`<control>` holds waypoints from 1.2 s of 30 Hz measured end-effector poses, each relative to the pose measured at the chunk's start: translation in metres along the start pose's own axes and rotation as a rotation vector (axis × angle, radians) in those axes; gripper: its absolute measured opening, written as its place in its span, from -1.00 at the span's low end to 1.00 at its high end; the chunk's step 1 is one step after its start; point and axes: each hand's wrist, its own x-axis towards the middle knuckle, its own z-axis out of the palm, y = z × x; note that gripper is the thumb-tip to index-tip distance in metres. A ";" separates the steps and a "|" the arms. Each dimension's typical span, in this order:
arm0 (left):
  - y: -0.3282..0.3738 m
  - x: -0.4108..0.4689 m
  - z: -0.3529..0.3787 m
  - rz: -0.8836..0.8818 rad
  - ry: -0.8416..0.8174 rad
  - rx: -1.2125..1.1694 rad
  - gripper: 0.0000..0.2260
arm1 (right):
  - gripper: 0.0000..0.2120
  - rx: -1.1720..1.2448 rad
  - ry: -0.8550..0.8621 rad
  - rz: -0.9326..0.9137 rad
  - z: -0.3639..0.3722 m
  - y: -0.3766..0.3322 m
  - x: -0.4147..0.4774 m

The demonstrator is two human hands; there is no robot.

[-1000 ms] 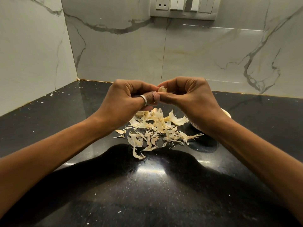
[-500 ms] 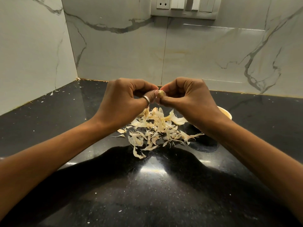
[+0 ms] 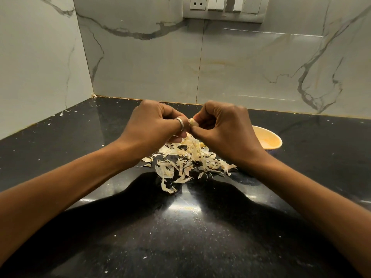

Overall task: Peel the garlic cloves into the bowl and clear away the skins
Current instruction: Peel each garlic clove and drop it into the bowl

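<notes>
Above a heap of papery, curling garlic skins (image 3: 186,161): left hand (image 3: 152,125) and right hand (image 3: 226,129) knuckle to knuckle, fingers of both curled tight, pinching one small, pale, lumpy garlic clove (image 3: 193,122) between them. Plain metal ring (image 3: 180,123) on a left finger. Right of the heap, partly behind the right wrist, a round, smooth, cream bowl (image 3: 272,137). Under the heap, polished, speckled black worktop (image 3: 180,237).

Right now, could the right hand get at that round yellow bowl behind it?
Probably yes. The round yellow bowl sits on the black counter just beside the right hand, nothing between them, though it and the left hand pinch a small pale garlic clove.
</notes>
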 end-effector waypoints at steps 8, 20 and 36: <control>0.006 0.004 -0.003 -0.229 -0.075 -0.089 -0.89 | -0.89 -0.079 0.004 -0.093 0.003 -0.001 -0.002; 0.010 0.003 -0.003 -0.284 -0.068 -0.271 -0.81 | -0.84 0.261 -0.097 0.188 -0.005 -0.005 0.001; 0.009 0.008 -0.004 -0.299 -0.031 -0.251 -0.84 | -0.85 0.859 -0.070 0.568 -0.016 -0.012 0.009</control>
